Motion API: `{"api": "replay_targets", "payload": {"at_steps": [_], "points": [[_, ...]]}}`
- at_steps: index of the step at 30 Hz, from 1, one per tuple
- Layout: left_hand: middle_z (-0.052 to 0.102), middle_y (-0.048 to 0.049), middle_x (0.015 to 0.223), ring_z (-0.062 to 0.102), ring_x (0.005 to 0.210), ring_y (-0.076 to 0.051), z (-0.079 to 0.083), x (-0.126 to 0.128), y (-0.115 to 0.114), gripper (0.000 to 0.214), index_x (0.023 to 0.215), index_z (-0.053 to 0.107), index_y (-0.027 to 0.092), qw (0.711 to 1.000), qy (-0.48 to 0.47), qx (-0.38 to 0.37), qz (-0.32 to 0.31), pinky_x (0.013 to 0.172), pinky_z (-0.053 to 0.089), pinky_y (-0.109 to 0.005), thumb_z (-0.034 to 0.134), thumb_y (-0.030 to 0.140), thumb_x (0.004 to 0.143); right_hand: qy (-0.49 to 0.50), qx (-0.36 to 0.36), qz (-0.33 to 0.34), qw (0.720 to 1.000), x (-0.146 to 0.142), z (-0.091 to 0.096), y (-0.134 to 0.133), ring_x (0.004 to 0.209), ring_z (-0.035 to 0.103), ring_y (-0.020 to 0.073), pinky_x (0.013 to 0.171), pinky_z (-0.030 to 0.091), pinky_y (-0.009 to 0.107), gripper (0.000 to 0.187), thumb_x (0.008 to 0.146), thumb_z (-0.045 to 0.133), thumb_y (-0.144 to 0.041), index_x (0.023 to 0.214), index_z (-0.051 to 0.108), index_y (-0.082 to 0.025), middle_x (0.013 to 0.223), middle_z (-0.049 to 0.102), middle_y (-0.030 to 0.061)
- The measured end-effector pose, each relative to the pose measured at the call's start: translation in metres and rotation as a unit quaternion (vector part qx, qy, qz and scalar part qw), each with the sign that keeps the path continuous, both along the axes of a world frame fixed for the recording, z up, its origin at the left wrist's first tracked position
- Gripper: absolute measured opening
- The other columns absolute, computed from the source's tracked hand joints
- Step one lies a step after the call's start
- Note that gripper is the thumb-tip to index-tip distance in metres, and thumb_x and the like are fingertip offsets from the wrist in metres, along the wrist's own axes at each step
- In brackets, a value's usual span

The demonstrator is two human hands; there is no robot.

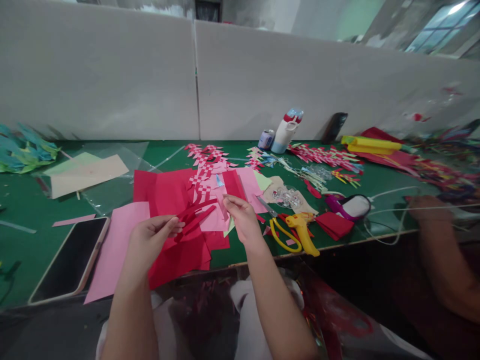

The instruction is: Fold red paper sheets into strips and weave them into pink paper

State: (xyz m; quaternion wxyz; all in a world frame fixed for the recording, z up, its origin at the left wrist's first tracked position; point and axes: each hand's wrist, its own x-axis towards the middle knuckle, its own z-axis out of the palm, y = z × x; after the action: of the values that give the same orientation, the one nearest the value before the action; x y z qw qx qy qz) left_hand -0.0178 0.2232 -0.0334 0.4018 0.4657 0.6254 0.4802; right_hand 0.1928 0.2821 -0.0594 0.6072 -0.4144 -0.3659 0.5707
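My left hand (155, 237) pinches several red paper strips (200, 219) between thumb and fingers, and their free ends fan out to the right. Close by, my right hand (242, 217) is closed with thumb and fingertips together; what it holds, if anything, is too small to make out. Under both hands lie red paper sheets (165, 187) and a pink sheet (122, 240). Just beyond them, woven red-and-pink paper pieces (204, 167) are spread on the green table (165, 154).
To the right lie yellow-handled scissors (283, 240), a yellow glue gun (303, 231) and folded red paper (334, 224). A phone (71, 260) rests at the left edge. A white bottle (287, 132) and can (266, 139) stand behind. A co-worker's arm (438, 255) is far right.
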Motion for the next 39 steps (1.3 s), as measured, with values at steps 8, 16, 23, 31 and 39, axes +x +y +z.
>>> {"api": "replay_targets", "payload": {"at_steps": [8,16,23,31,39], "points": [[0.075,-0.0079,0.074,0.071,0.071,-0.023,-0.0002,-0.0001,-0.0003,0.039,0.084,0.074,0.015,1.0,-0.003,-0.003,0.001,0.072,0.058,-0.035,0.073,0.05,0.068,-0.006,0.003,-0.028,1.0,0.0008,-0.0055,0.003,0.104,0.063,0.0211,0.097,0.046,0.035,0.033,0.06,0.08,-0.042,0.083,0.075,-0.019,0.102,0.072,0.0072],[0.076,-0.008,0.075,0.071,0.071,-0.022,-0.0017,-0.0017,0.0002,0.039,0.085,0.073,0.015,1.0,-0.006,-0.008,-0.002,0.073,0.058,-0.035,0.073,0.05,0.068,0.037,-0.016,-0.014,0.999,-0.0008,-0.0016,0.0016,0.101,0.064,0.0205,0.095,0.047,0.035,0.031,0.057,0.082,-0.039,0.08,0.075,-0.02,0.099,0.073,0.0064],[0.076,-0.0085,0.075,0.071,0.071,-0.022,0.0014,0.0017,-0.0005,0.039,0.084,0.073,0.014,1.0,-0.004,-0.017,-0.004,0.072,0.058,-0.033,0.074,0.049,0.068,0.028,-0.006,-0.014,0.999,-0.0014,-0.0035,0.0007,0.105,0.062,0.02,0.1,0.045,0.035,0.028,0.059,0.082,-0.038,0.08,0.076,-0.021,0.102,0.072,0.0053],[0.075,-0.0079,0.073,0.07,0.07,-0.021,0.0,0.0009,0.0002,0.042,0.084,0.073,0.013,1.0,-0.011,-0.018,-0.001,0.071,0.058,-0.033,0.074,0.051,0.066,0.009,-0.005,-0.028,1.0,-0.0019,-0.0029,-0.0002,0.107,0.062,0.0227,0.101,0.044,0.037,0.031,0.06,0.081,-0.039,0.083,0.076,-0.019,0.105,0.072,0.007],[0.075,-0.008,0.074,0.07,0.071,-0.021,-0.0039,-0.0005,0.0013,0.04,0.085,0.073,0.014,1.0,-0.011,-0.022,-0.006,0.07,0.058,-0.032,0.073,0.05,0.068,0.014,0.003,-0.025,1.0,-0.0041,-0.003,-0.0007,0.106,0.062,0.0223,0.1,0.044,0.037,0.027,0.06,0.081,-0.038,0.08,0.076,-0.02,0.102,0.073,0.0058]]}}
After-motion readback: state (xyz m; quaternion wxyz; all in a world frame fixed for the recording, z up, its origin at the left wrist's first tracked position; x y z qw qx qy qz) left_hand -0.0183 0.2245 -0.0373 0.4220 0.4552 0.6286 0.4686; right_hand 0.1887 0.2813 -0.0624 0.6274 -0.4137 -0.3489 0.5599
